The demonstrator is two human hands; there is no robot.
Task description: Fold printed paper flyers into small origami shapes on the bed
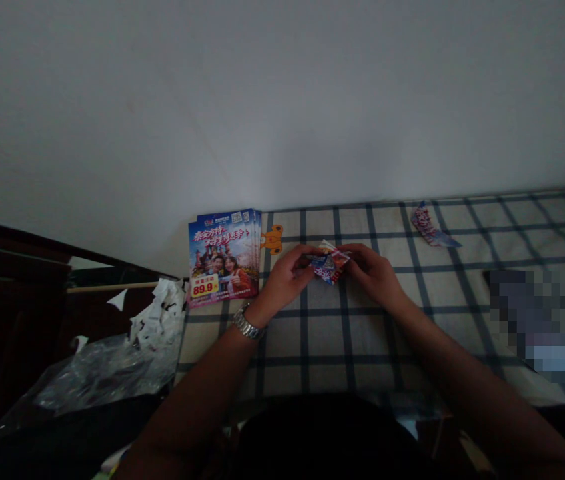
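Observation:
My left hand and my right hand meet over a checked cloth, both pinching a small folded piece of colourful printed paper. The left fingers grip its left side, the right fingers its right side. A metal watch sits on my left wrist. A stack of colourful leaflets showing "89.9" lies just left of my left hand.
An orange paper shape lies beside the leaflets. Another folded printed piece rests at the far right by the white wall. A clear plastic bag with white paper scraps sits at the left. A blurred dark object lies right.

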